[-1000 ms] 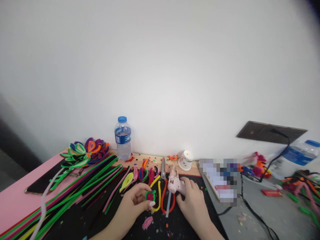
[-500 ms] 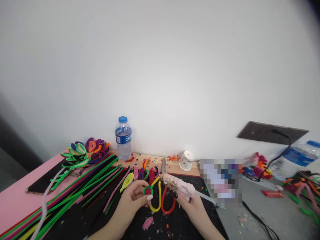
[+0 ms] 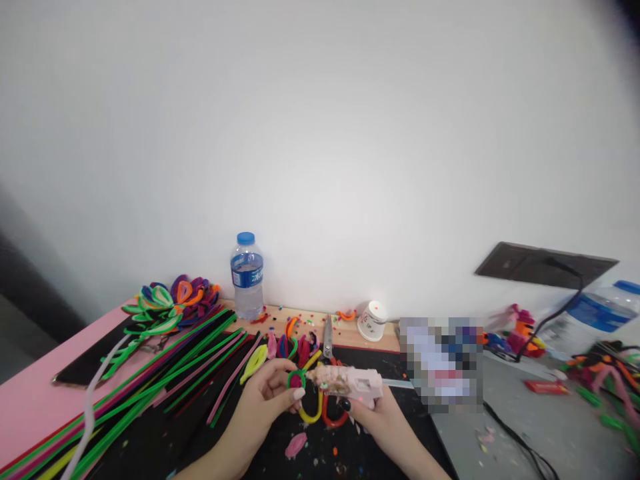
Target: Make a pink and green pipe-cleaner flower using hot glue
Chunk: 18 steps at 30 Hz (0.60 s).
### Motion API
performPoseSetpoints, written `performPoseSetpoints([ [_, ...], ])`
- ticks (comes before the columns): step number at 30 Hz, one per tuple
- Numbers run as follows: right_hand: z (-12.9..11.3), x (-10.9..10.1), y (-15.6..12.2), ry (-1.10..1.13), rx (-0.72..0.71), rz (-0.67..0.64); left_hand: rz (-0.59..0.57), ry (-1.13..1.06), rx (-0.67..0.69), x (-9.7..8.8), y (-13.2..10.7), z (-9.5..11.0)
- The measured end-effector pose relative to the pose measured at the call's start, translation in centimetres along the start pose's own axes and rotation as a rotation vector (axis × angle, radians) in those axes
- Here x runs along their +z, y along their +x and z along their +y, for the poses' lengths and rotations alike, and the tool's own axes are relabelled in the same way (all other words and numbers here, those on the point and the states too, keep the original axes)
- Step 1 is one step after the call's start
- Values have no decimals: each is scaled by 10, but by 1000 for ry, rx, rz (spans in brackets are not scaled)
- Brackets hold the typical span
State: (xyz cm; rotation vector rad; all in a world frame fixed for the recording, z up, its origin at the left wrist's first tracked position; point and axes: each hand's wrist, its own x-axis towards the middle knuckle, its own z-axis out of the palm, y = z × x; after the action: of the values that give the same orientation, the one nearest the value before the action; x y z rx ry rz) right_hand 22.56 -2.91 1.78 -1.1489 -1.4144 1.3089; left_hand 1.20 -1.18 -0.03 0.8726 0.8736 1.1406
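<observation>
Between the fingers of my left hand (image 3: 265,400) is a small round pipe-cleaner piece (image 3: 297,380), green around the rim and dark pink inside. My right hand (image 3: 385,420) grips a pale pink hot glue gun (image 3: 350,385), a glue stick (image 3: 399,384) poking out of its back. The gun lies about level, its nozzle pointing left, at or very close to the pipe-cleaner piece; whether they touch I cannot tell. Behind and below the gun are scissors with yellow and red handle loops (image 3: 313,419); their blade (image 3: 328,337) points at the wall. A pink pipe-cleaner petal (image 3: 296,445) lies on the black mat (image 3: 280,463).
Long pipe cleaners (image 3: 165,380) and a pipe-cleaner flower (image 3: 160,307) cover the left side. A water bottle (image 3: 247,280) and an upturned paper cup (image 3: 371,321) stand by the wall. To the right are a blurred-out patch (image 3: 443,363), a black cable (image 3: 520,437) and another bottle (image 3: 600,310).
My right hand has swung the glue gun from a slant to nearly level, its nozzle coming down and left to the pipe-cleaner piece. My left hand has stayed in place.
</observation>
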Motion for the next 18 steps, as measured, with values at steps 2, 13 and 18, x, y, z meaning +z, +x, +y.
performPoseSetpoints([
  [2, 2, 0, 1, -6, 1, 1, -1, 3, 1, 1, 0, 1],
  [13, 0, 1, 1, -6, -13, 17, -12, -5, 6, 2, 0, 1],
  [18, 0, 2, 1, 0, -30, 12, -5, 24, -1, 2, -2, 2],
])
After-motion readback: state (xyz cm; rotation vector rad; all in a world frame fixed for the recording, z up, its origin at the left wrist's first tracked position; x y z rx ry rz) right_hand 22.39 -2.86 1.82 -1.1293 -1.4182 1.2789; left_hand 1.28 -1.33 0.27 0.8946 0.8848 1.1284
